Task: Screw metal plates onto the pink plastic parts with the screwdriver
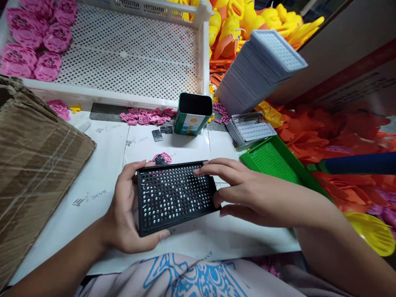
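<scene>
Between my hands a black rectangular tray (177, 194) with rows of small holes is held tilted above the white-covered table (105, 165). Many of its holes have small shiny metal pieces, apparently screws, in them. My left hand (126, 210) grips the left end, thumb along the near edge and fingers at the far edge. At the right end, my right hand (235, 187) holds the corner, with its upper fingertips resting over the holes. Just beyond the tray lies a pink part with a black piece (161, 159) on it, partly hidden by the tray.
A green tin (193, 115) stands behind, near small black plates (157, 135) and pink parts (145, 116). Stacked white trays (256, 70) and a green tray (272, 161) are right. A cardboard box (40, 177) flanks the left; a white crate (123, 93) holds pink pieces (26, 37).
</scene>
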`<state>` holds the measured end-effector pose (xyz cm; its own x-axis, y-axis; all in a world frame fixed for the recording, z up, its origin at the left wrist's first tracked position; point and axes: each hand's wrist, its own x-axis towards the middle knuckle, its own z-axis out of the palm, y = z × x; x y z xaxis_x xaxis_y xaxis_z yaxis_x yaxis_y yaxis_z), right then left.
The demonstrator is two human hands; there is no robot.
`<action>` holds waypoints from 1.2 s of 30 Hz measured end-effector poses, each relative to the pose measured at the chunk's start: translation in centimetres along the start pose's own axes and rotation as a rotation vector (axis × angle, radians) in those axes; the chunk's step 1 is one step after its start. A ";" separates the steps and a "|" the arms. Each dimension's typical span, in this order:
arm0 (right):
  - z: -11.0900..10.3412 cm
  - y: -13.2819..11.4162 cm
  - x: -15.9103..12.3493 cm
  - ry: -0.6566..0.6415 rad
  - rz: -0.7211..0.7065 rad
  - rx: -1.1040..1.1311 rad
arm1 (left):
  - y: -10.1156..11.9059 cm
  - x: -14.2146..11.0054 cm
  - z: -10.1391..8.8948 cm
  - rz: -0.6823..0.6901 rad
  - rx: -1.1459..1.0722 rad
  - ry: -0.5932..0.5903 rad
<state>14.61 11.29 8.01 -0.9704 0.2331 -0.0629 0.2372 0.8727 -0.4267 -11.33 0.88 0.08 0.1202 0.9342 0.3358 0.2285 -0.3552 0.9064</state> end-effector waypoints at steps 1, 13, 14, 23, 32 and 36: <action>-0.1 0.0 0.1 -0.009 0.007 0.004 | 0.0 0.0 0.0 -0.003 -0.006 -0.001; -0.8 0.3 0.5 0.032 0.016 0.160 | 0.2 0.0 -0.2 -0.024 -0.011 0.072; -0.8 0.4 0.4 0.092 0.008 0.208 | 0.2 0.1 -0.2 -0.024 -0.015 0.084; 1.2 0.0 1.0 0.422 0.068 0.414 | 0.0 0.0 -0.2 -0.010 -0.017 0.067; 1.4 -0.5 1.8 0.420 0.054 0.383 | 0.2 0.0 -0.2 -0.011 0.004 0.041; 1.8 -0.7 2.1 0.425 0.069 0.332 | 0.3 0.0 -0.2 -0.022 -0.006 0.046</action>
<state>12.35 10.39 6.57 -0.8331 0.4983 0.2400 0.2064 0.6828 -0.7009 -11.45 0.78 0.37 0.0709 0.9425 0.3267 0.2245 -0.3342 0.9154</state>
